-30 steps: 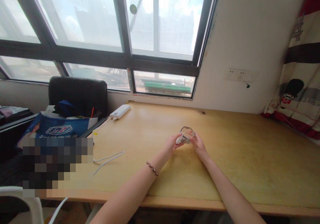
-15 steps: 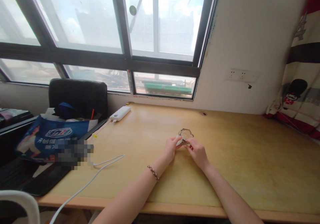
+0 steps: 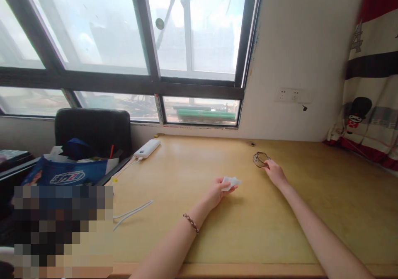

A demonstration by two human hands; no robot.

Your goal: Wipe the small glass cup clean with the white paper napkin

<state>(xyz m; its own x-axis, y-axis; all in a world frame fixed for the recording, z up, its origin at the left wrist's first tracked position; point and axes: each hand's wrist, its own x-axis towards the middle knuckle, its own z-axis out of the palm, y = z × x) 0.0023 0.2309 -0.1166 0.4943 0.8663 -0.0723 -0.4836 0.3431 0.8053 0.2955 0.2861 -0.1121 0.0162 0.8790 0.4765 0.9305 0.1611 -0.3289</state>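
Observation:
Over the middle of the desk, my left hand (image 3: 221,190) pinches a crumpled white tissue (image 3: 230,183) between thumb and fingers. A braided bracelet circles that wrist. Farther back and to the right, my right hand (image 3: 275,172) is closed on the edge of a thin ring-shaped wire-like loop (image 3: 258,159). It is made of dark and pale strands; its exact kind is too small to make out. The loop is close above or on the desk, tilted, and the tissue is apart from it.
The wooden desk (image 3: 186,163) runs up to the window wall. A white power bank (image 3: 147,149) with a white cable (image 3: 133,209) lies at its left. Beyond the left edge stands a black chair (image 3: 93,125) with a blue bag (image 3: 70,172). A patterned curtain (image 3: 370,88) hangs at right.
My hands have parted. The right one carried the ring-shaped loop away to the right and back, while the left kept the tissue. The view has shifted slightly.

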